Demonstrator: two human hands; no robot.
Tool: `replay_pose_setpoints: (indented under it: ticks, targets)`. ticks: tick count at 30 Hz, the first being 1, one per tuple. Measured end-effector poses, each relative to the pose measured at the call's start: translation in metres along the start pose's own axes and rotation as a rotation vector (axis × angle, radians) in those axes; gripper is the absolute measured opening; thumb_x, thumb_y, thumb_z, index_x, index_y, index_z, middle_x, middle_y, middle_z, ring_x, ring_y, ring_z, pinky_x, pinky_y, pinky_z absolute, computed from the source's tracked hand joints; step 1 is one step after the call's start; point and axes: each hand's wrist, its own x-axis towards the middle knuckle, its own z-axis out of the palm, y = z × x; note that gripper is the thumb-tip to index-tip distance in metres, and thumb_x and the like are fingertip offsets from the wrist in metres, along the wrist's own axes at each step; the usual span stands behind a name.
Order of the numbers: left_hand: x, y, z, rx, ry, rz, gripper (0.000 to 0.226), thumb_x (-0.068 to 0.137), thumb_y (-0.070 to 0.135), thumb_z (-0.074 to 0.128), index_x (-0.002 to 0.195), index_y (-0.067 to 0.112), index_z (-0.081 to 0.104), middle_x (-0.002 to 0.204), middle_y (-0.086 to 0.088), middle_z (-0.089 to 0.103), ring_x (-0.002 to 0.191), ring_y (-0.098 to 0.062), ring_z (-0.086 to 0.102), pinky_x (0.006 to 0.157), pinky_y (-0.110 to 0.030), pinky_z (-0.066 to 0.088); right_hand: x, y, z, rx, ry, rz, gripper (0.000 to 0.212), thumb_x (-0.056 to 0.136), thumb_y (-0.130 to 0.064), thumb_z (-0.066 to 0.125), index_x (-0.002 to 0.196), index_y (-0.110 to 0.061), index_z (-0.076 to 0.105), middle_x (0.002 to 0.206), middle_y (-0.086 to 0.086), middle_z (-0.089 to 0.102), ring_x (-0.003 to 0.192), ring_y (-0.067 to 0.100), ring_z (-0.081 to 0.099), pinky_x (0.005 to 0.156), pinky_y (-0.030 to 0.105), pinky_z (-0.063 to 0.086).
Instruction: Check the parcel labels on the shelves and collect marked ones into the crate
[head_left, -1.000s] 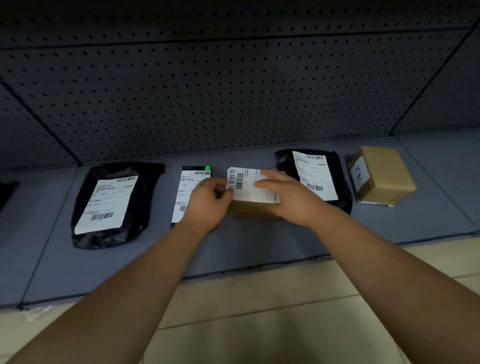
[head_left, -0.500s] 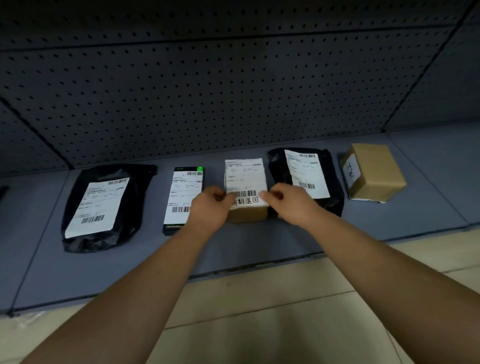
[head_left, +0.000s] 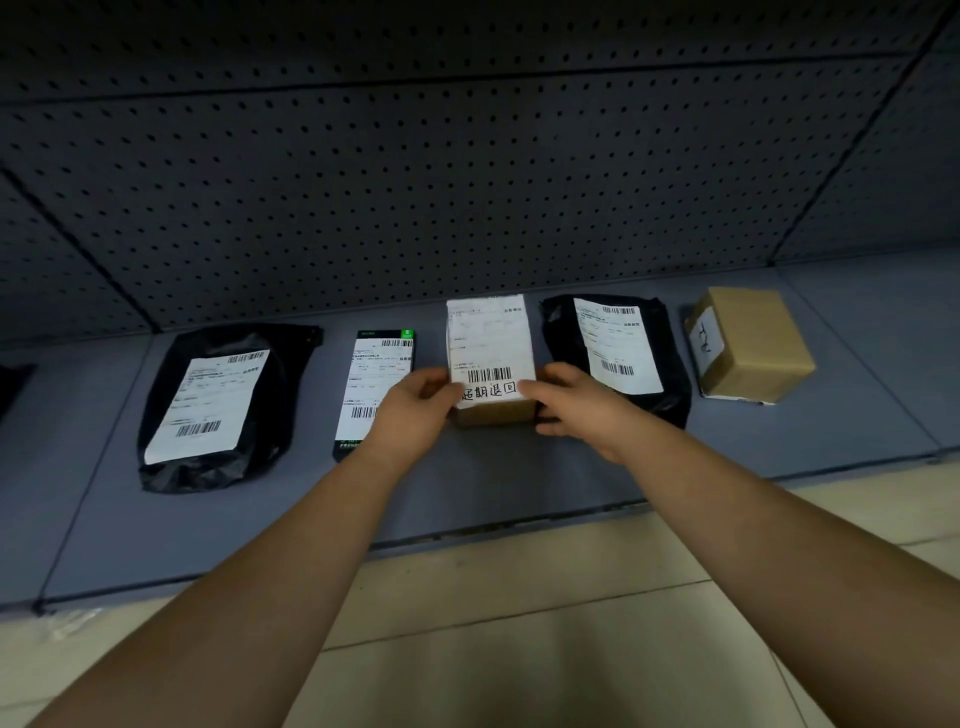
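A small brown cardboard parcel (head_left: 491, 358) lies on the low grey shelf (head_left: 519, 488), its white label facing up with a barcode and handwritten black characters along the near edge. My left hand (head_left: 415, 410) grips its near left corner and my right hand (head_left: 571, 400) grips its near right corner. To its left lie a slim green-and-black box (head_left: 374, 384) with a white label and a black poly bag (head_left: 218, 405) with a label. On its right sits another black labelled bag (head_left: 623, 353), then a plain brown box (head_left: 753, 345). No crate is in view.
A dark pegboard wall (head_left: 467, 182) backs the shelf and overhangs it. Beige floor tiles (head_left: 519, 649) run below the shelf's front edge. Part of a dark object (head_left: 13, 384) shows at the far left edge.
The small brown parcel was turned so its label now faces me lengthwise with the handwriting at the near edge. Both hands shifted to its near corners.
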Motion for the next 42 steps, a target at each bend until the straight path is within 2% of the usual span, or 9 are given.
replay_pose_setpoints:
  ticks: [3, 8, 13, 18, 23, 26, 33, 39, 42]
  targets:
    - [-0.005, 0.010, -0.007, -0.086, 0.021, 0.078, 0.024, 0.091, 0.012, 0.064, 0.115, 0.016, 0.066, 0.106, 0.004, 0.071, 0.098, -0.012, 0.067, 0.098, -0.036, 0.052, -0.006, -0.008, 0.000, 0.145, -0.045, -0.052, 0.032, 0.089, -0.027, 0.070, 0.116, -0.031, 0.052, 0.131, 0.005, 0.055, 0.118, 0.021, 0.057, 0.096, 0.034, 0.052]
    - [-0.012, 0.027, -0.017, -0.157, -0.006, 0.182, 0.027, 0.090, 0.009, 0.064, 0.117, 0.017, 0.065, 0.109, 0.003, 0.072, 0.098, -0.007, 0.068, 0.096, -0.031, 0.051, -0.016, -0.019, -0.010, 0.317, -0.105, -0.113, 0.070, 0.086, -0.008, 0.071, 0.146, -0.012, 0.035, 0.133, 0.012, 0.059, 0.117, 0.020, 0.061, 0.093, 0.029, 0.052]
    - [-0.020, 0.041, -0.023, -0.118, -0.102, 0.256, 0.025, 0.090, 0.019, 0.065, 0.114, 0.025, 0.066, 0.112, 0.008, 0.072, 0.106, -0.010, 0.066, 0.104, -0.040, 0.047, -0.033, -0.034, -0.022, 0.316, -0.190, -0.125, 0.038, 0.081, -0.013, 0.070, 0.118, -0.013, 0.066, 0.116, -0.003, 0.071, 0.101, 0.006, 0.062, 0.092, 0.022, 0.043]
    - [-0.031, 0.054, -0.034, 0.083, -0.023, 0.337, 0.024, 0.095, 0.033, 0.059, 0.119, 0.036, 0.062, 0.112, 0.018, 0.063, 0.089, -0.002, 0.060, 0.094, -0.035, 0.049, -0.055, -0.034, -0.035, 0.407, -0.118, -0.121, 0.044, 0.068, -0.021, 0.073, 0.111, -0.013, 0.067, 0.113, -0.001, 0.070, 0.107, 0.011, 0.057, 0.104, 0.028, 0.039]
    - [-0.059, 0.075, -0.047, 0.354, -0.032, 0.474, 0.038, 0.093, 0.034, 0.063, 0.129, 0.022, 0.059, 0.120, 0.009, 0.058, 0.110, -0.012, 0.058, 0.095, -0.041, 0.050, -0.106, -0.026, -0.039, 0.497, -0.007, -0.064, 0.036, 0.067, -0.020, 0.082, 0.101, -0.017, 0.069, 0.100, -0.005, 0.071, 0.094, 0.007, 0.060, 0.094, 0.023, 0.043]
    - [-0.093, 0.096, -0.044, 0.483, -0.110, 0.513, 0.044, 0.093, 0.037, 0.062, 0.132, 0.018, 0.057, 0.127, 0.007, 0.055, 0.117, -0.009, 0.052, 0.100, -0.028, 0.042, -0.148, -0.026, -0.037, 0.518, 0.013, -0.024, 0.029, 0.068, -0.024, 0.075, 0.096, -0.020, 0.070, 0.095, -0.011, 0.073, 0.090, 0.002, 0.063, 0.088, 0.021, 0.042]
    - [-0.206, 0.162, -0.029, 0.509, -0.235, 0.492, 0.050, 0.090, 0.042, 0.057, 0.129, 0.011, 0.059, 0.123, 0.002, 0.057, 0.114, -0.015, 0.054, 0.098, -0.036, 0.047, -0.278, -0.068, -0.070, 0.547, 0.052, 0.055, 0.029, 0.072, -0.027, 0.071, 0.099, -0.020, 0.070, 0.094, -0.011, 0.071, 0.087, 0.002, 0.059, 0.090, 0.021, 0.041]
    - [-0.291, 0.278, 0.009, 0.451, -0.344, 0.533, 0.044, 0.094, 0.031, 0.062, 0.133, 0.013, 0.056, 0.128, 0.008, 0.051, 0.116, -0.008, 0.051, 0.099, -0.019, 0.038, -0.416, -0.127, -0.125, 0.512, 0.164, 0.043, 0.027, 0.085, -0.020, 0.068, 0.112, -0.018, 0.069, 0.112, -0.009, 0.072, 0.103, 0.002, 0.060, 0.102, 0.029, 0.037]
    - [-0.330, 0.349, 0.026, 0.391, -0.434, 0.628, 0.048, 0.093, 0.037, 0.061, 0.136, 0.016, 0.054, 0.139, 0.002, 0.051, 0.126, -0.012, 0.048, 0.107, -0.026, 0.039, -0.494, -0.165, -0.159, 0.485, 0.260, -0.031, 0.033, 0.076, -0.027, 0.067, 0.108, -0.020, 0.070, 0.115, -0.008, 0.072, 0.106, 0.001, 0.061, 0.099, 0.028, 0.037]
